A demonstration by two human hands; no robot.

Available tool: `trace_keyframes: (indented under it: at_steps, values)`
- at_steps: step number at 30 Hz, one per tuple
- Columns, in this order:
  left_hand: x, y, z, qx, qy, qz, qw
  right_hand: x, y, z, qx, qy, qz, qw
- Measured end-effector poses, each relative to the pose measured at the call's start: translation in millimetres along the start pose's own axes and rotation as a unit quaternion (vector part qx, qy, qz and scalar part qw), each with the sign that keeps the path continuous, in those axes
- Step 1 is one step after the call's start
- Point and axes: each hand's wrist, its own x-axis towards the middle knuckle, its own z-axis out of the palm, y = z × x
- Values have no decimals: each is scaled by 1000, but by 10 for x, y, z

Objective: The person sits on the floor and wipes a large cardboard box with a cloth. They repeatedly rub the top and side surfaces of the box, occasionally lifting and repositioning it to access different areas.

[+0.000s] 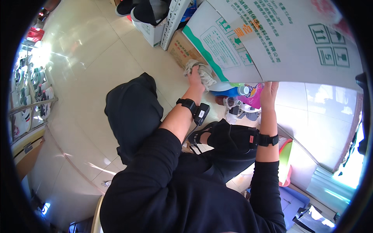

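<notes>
My left hand (195,78) is closed around a crumpled, greyish cloth (207,76), held against the lower part of a brown cardboard box (184,48). A large white carton (215,43) with green printing fills the upper right. My right hand (269,91) reaches up to its near bottom edge; the fingertips are partly hidden there, so whether they grip or only support it does not show. Just below the carton, between my hands, are a blue bottle with a pale cap (243,91), a bottle of brown liquid (227,101) and a pink printed package (253,96).
A perforated metal rack post (172,26) stands beside a white box (150,32) with dark shoes (150,11) on top. Shoe shelves (30,96) line the far left. Near my right forearm are a green and a pink plastic basin (287,177). My bent knee (132,113) rises over the tiled floor (84,96).
</notes>
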Motion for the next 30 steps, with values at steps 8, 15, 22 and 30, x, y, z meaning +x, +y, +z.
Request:
trace_keyframes:
  at_steps: [8,15,22,30]
  values:
    - [-564,-17,468,71,-4,136,988,47,-142,15,-44,-7,-61,997]
    - [-12,230,584,324,11,382,865,21,-12,21,-48,12,-40,998]
    - [-30,389,590,468,70,540,696,-57,-23,-19,-47,32,-14,998]
    - [241,753,638,386,-14,489,782,-141,-37,-38,-27,37,50,998]
